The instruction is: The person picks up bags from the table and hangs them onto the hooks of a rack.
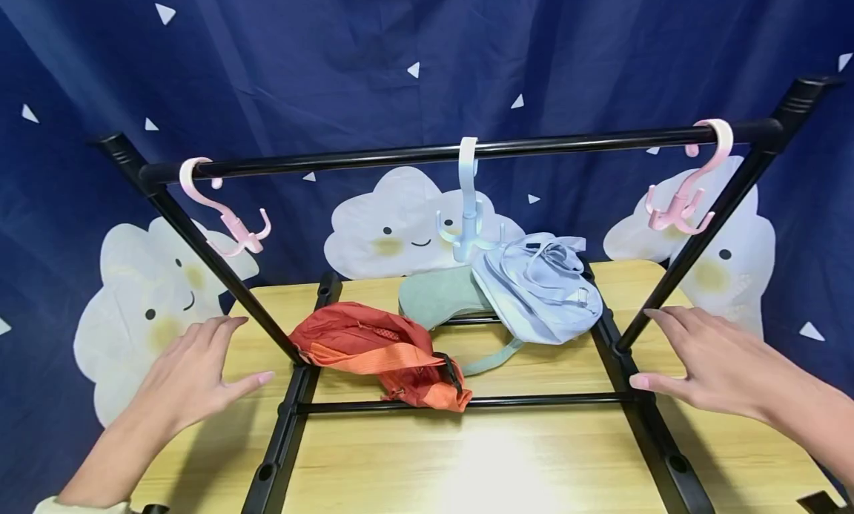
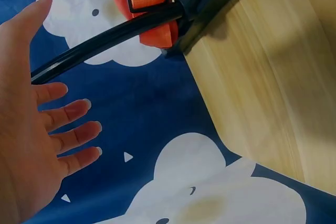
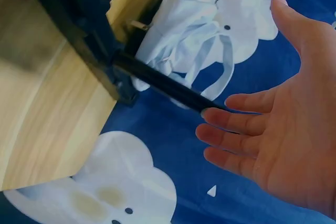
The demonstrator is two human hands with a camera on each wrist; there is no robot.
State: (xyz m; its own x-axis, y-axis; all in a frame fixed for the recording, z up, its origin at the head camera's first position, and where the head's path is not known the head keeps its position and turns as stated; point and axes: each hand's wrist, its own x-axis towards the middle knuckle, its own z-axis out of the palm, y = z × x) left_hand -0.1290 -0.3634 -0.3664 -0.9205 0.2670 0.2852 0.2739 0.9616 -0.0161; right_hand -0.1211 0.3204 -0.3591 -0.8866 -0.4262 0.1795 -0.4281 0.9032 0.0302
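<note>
My left hand (image 1: 193,373) is held out beside the rack's left upright, fingers extended and thumb apart, holding nothing. On the other side my right hand (image 1: 714,362) is spread near the right upright, also holding nothing. Between them, low on the black rack (image 1: 534,400), lies a red-orange bag (image 1: 373,343) with an orange strap and black buckle. A pale blue drawstring bag (image 1: 540,291) lies at the back right, partly over a sage green bag (image 1: 437,295) whose strap curls forward. In the right wrist view, the fingertips (image 3: 212,134) appear close to the upright; contact cannot be told.
From the rack's top bar (image 1: 400,156) hang a pink hook (image 1: 233,225) at left, a blue hook (image 1: 468,217) in the middle and another pink hook (image 1: 680,202) at right. The rack stands on a wooden table (image 1: 373,455). Behind is a dark blue curtain (image 1: 300,54) with clouds.
</note>
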